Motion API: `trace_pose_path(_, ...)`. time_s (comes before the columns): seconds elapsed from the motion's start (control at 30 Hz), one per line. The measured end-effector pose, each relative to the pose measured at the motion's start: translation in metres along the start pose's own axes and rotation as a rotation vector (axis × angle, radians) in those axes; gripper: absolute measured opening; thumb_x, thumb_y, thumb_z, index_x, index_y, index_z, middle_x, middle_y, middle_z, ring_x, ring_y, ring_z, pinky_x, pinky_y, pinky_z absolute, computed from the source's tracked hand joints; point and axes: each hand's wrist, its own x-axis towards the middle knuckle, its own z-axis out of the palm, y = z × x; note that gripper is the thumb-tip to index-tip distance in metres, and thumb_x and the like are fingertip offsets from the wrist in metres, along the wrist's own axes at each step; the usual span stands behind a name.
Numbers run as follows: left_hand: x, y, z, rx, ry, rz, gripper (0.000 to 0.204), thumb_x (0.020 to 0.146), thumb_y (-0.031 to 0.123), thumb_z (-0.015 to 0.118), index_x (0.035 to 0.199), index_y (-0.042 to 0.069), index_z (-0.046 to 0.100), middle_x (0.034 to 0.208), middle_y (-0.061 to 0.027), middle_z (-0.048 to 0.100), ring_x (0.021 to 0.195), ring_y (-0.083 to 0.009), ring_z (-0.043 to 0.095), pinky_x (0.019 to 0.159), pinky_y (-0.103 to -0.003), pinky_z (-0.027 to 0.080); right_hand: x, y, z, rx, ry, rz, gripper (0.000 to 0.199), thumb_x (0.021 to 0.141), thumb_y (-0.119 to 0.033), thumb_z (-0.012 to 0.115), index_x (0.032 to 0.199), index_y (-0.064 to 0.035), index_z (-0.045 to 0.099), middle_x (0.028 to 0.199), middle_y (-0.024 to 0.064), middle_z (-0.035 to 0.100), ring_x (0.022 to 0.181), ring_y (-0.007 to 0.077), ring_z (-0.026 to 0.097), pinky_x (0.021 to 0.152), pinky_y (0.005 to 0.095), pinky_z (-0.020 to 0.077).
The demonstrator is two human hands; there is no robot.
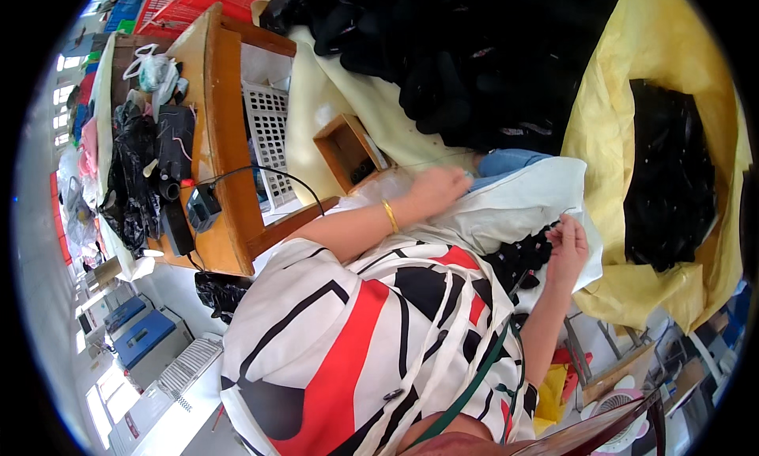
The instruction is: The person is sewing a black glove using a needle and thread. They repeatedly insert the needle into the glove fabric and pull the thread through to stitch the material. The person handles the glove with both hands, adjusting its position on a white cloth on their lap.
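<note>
My left hand (440, 191) is over the white cloth (538, 189) on my lap, its fingers curled together. What they hold, if anything, is too small to name. At the cloth's right edge my right hand (568, 244) is closed in a pinch, with a thin dark sliver showing at the fingertips. Black fabric pieces (526, 258) lie on my lap between the two hands. A big heap of black, sock-like pieces (451, 68) rises in front of me. Left of it stands a small open wooden box (345, 151) with dark round items inside.
To the right, a yellow sack (605, 84) holds more black pieces (672, 179). A wooden table (221, 140) on the left carries black bags and a dark device (203, 208) with a trailing cable. Beside it are a white plastic crate (269, 136) and red crates (198, 1). A fan (617, 412) stands lower right.
</note>
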Motion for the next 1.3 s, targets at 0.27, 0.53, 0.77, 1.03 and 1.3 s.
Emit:
trace_pose_path(0.27, 0.025, -0.179, -0.009, -0.605, 0.216, -0.818, 0.028, 0.093, 0.028, 0.061, 0.09, 0.001, 0.063, 0.077, -0.0077, 0.063, 0.06, -0.0136, 0.056, 0.054, -0.027, 0.048, -0.003, 0.02, 0.043, -0.303, -0.187, 0.005, 0.017, 0.098, -0.014, 0.061, 0.108, -0.0012, 0.066, 0.088, -0.0006, 0.062, 0.077, 0.0075, 0.056, 0.074, 0.0226, 0.0472)
trace_pose_path(0.53, 0.045, -0.252, 0.05, -0.213, -0.168, -0.844, 0.024, 0.087, 0.025, 0.065, 0.088, 0.001, 0.067, 0.077, -0.0072, 0.067, 0.062, -0.0147, 0.061, 0.054, -0.029, 0.049, -0.003, 0.023, 0.048, -0.356, -0.197, -0.022, 0.017, 0.095, -0.009, 0.064, 0.112, -0.0027, 0.065, 0.096, -0.0028, 0.056, 0.083, 0.005, 0.052, 0.077, 0.0201, 0.0434)
trace_pose_path(0.77, 0.094, -0.29, 0.129, -0.027, -0.3, -0.687, 0.021, 0.086, 0.021, 0.063, 0.09, 0.0, 0.065, 0.072, -0.0135, 0.068, 0.054, -0.0203, 0.067, 0.05, -0.033, 0.052, -0.008, 0.031, 0.049, -0.412, -0.166, -0.081, 0.024, 0.09, -0.003, 0.066, 0.113, -0.0021, 0.064, 0.092, -0.0015, 0.05, 0.084, 0.008, 0.049, 0.074, 0.0208, 0.0421)
trace_pose_path(1.03, 0.094, -0.314, 0.174, 0.232, -0.528, -0.765, 0.021, 0.084, 0.011, 0.06, 0.096, -0.006, 0.063, 0.075, -0.021, 0.069, 0.059, -0.0276, 0.07, 0.054, -0.038, 0.058, -0.001, 0.026, 0.046, -0.561, -0.237, -0.14, 0.023, 0.092, 0.002, 0.062, 0.115, -0.0009, 0.064, 0.09, -0.0009, 0.047, 0.08, 0.0076, 0.048, 0.07, 0.0198, 0.0409)
trace_pose_path(1.3, 0.088, -0.298, 0.097, 0.106, -0.774, -0.811, 0.02, 0.086, 0.015, 0.06, 0.087, -0.004, 0.066, 0.077, -0.0181, 0.069, 0.059, -0.0269, 0.069, 0.052, -0.038, 0.056, 0.001, 0.028, 0.046, -0.562, -0.241, -0.189, 0.023, 0.091, 0.002, 0.063, 0.114, -0.0007, 0.064, 0.089, -0.0002, 0.046, 0.078, 0.0079, 0.048, 0.068, 0.0194, 0.0399)
